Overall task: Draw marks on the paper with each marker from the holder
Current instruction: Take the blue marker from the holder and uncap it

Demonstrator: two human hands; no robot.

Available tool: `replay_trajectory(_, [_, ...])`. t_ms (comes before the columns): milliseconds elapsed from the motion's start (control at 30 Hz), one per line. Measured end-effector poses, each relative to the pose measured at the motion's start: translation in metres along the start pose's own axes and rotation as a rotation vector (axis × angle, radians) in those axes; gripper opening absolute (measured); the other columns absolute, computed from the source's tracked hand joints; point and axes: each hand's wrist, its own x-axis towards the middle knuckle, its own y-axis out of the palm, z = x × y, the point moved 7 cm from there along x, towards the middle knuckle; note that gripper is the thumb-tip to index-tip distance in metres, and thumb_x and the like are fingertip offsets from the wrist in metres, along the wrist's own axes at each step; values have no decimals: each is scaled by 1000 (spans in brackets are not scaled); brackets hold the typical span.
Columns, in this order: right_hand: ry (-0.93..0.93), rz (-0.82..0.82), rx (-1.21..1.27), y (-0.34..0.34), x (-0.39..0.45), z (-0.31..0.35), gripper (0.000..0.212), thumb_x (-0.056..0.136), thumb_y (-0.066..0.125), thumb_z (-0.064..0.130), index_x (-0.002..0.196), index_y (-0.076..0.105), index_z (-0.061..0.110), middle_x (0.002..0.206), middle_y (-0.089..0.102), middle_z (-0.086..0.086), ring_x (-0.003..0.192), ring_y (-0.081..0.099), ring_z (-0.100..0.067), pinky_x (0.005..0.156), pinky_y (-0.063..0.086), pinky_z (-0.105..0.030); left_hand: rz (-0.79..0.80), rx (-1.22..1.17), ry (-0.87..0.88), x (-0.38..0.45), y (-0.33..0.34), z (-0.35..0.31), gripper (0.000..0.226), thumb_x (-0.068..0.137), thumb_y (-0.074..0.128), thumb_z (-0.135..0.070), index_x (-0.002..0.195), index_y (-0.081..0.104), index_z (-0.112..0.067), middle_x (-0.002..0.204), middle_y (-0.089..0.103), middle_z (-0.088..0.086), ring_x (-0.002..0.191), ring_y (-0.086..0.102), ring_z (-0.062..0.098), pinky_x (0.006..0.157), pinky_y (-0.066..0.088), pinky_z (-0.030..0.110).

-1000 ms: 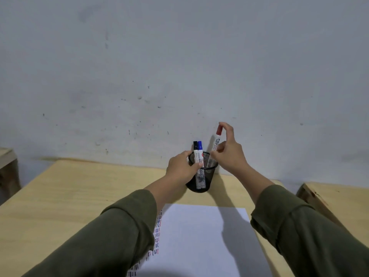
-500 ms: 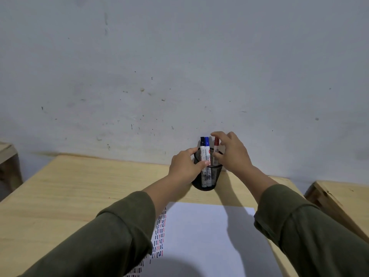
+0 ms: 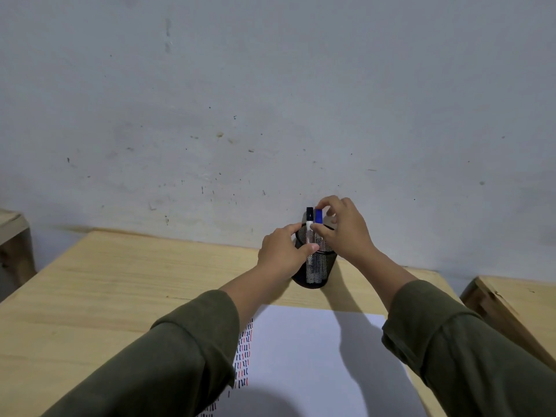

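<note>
A black mesh holder (image 3: 316, 273) stands at the table's far edge by the wall. A black-capped marker (image 3: 309, 216) and a blue-capped marker (image 3: 318, 216) stick up from it. The red marker is hidden behind my right hand. My left hand (image 3: 281, 251) grips the holder's left side, thumb across its front. My right hand (image 3: 343, 228) is over the holder, its fingers pinched around the blue-capped marker. White paper (image 3: 307, 356) lies in front of me, with rows of short red, blue and black marks (image 3: 243, 356) along its left side.
The wooden table (image 3: 105, 290) carries the holder and paper and ends at a grey wall. A second wooden table (image 3: 517, 302) stands at the right, and a wooden piece (image 3: 12, 236) at the far left.
My right hand lowered the red marker into the holder, let go of it, and moved left onto the blue-capped marker. My left hand stayed on the holder.
</note>
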Motion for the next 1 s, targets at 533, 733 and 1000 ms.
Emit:
replay_trajectory(533, [114,-197,831,-94,-37,62,63,77,73,7,123,36,28,76,67,-7,69,70,-16,65,54,-23,-133,-410,83,-37,-55,-52,35,92,55,-34,125,58,-22,124,65,-1,114,58,9,96,41,21])
replay_trajectory(733, [112,65,902,-79,-94,93,51,78,72,5,118,42,17,70,70,-3,55,61,-8,56,47,-18,97,-550,147,-88,-65,-82,33,98,45,-22,126,61,-14,109,65,-1,77,58,-9,53,42,-3])
replay_trajectory(1000, [128,186,879,-96,-152,129,47,79,70,25,120,48,19,74,74,-2,67,66,-14,60,49,-20,19,-699,108,-152,-88,-85,26,91,58,-17,115,65,-10,89,65,-6,77,63,-2,61,47,7])
